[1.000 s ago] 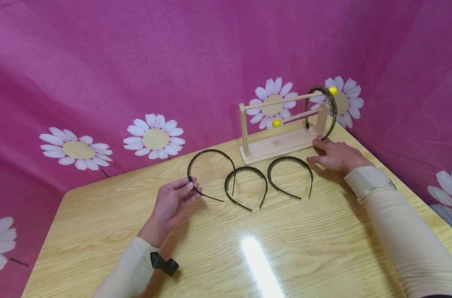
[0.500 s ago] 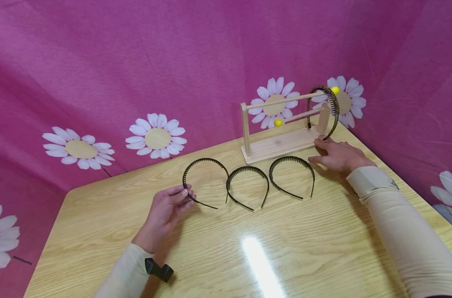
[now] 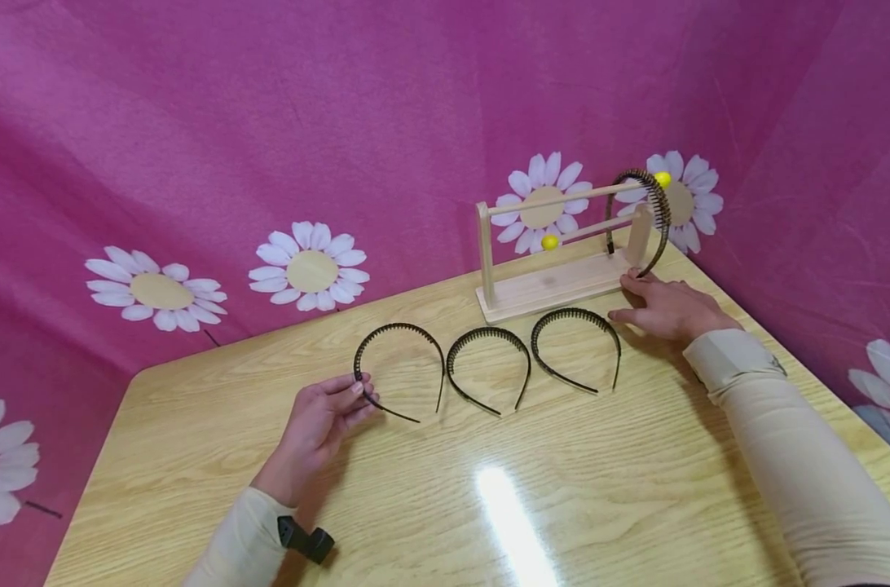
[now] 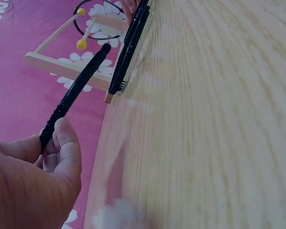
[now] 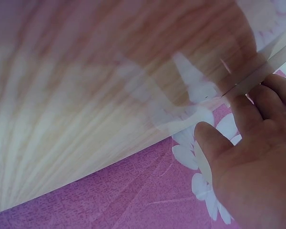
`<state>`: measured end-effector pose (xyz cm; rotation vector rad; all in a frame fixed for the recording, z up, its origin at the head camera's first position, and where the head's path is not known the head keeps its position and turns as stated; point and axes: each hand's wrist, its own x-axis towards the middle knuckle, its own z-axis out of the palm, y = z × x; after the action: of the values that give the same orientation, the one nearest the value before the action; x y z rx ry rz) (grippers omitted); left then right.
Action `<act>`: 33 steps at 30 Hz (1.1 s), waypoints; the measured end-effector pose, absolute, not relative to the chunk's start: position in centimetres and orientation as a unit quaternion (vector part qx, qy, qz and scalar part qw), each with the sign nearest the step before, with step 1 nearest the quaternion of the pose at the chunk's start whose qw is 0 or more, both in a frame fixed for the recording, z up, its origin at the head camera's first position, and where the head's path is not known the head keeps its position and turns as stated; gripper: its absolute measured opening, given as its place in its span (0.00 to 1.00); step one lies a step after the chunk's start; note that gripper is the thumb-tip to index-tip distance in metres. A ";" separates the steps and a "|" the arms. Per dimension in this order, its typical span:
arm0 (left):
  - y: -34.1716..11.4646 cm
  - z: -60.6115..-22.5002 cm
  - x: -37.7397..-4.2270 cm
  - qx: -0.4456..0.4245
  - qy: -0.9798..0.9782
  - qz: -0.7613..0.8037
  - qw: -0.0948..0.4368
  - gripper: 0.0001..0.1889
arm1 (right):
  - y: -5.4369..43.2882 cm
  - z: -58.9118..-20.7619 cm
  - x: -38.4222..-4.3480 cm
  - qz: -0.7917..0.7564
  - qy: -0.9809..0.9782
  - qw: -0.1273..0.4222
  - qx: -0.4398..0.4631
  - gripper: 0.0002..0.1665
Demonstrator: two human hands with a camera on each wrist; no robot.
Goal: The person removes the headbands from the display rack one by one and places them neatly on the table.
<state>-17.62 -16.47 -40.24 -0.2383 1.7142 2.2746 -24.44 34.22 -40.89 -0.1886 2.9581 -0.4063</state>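
1. I see the L hand (image 3: pixel 309 432) pinching, thumb vs. fingers, the L leg of a black, toothed, hoop-shaped headband (image 3: pixel 398 326); arch toward the wall side, ends toward the near side.
2. L wrist cam shows that held headband tilted; can't tell if its tips touch the pale wood-grain table (image 3: pixel 599 497). Its R leg is just beside a black toothed middle headband (image 3: pixel 489 332) lying on the tabletop.
3. Farther R, in front of the rack, I've a third black toothed headband (image 3: pixel 573 313), also on the tabletop.
4. R hand (image 3: pixel 668 308): thumb spread apart from the fingers, fingertips touching the R end of a light-wood, two-rod rack (image 3: pixel 514 297). Can't tell how the other fingers curl.
5. A dark brown toothed headband (image 3: pixel 662 212) hangs on the rack's upper rod, next to a round yellow knob (image 3: pixel 662 178); its front end is near the R fingertips, contact unclear. Lower rod has a 2nd yellow knob (image 3: pixel 550 242).
6. Bg: magenta cloth (image 3: pixel 416 122) w/ white daisies.
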 end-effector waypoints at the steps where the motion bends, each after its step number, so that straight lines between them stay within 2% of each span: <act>1: -16.5 -40.3 -17.6 -0.083 0.596 0.786 0.143 0.16 | 34.2 -40.9 -24.5 -0.135 0.986 0.074 -0.062 0.40; 5: -16.7 -40.7 -17.7 -0.085 0.605 0.778 0.148 0.20 | 34.4 -41.1 -24.5 -0.138 0.986 0.075 -0.064 0.38; 13: -16.8 -41.3 -17.7 -0.087 0.608 0.776 0.142 0.17 | 34.4 -41.1 -24.7 -0.137 0.986 0.071 -0.063 0.39; 20: -16.8 -41.5 -17.9 -0.088 0.611 0.773 0.150 0.19 | 34.4 -41.2 -24.5 -0.139 0.985 0.076 -0.067 0.40; 27: -16.9 -41.5 -18.0 -0.076 0.626 0.761 0.153 0.20 | 34.3 -41.1 -24.5 -0.141 0.985 0.081 -0.061 0.35; 33: -17.0 -41.7 -17.9 -0.091 0.632 0.755 0.149 0.20 | 34.3 -40.9 -24.6 -0.136 0.985 0.083 -0.064 0.35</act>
<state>-17.90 -16.97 -41.67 -0.2617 1.8159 2.1707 -24.62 34.32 -40.91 -0.1908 2.9418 -0.4075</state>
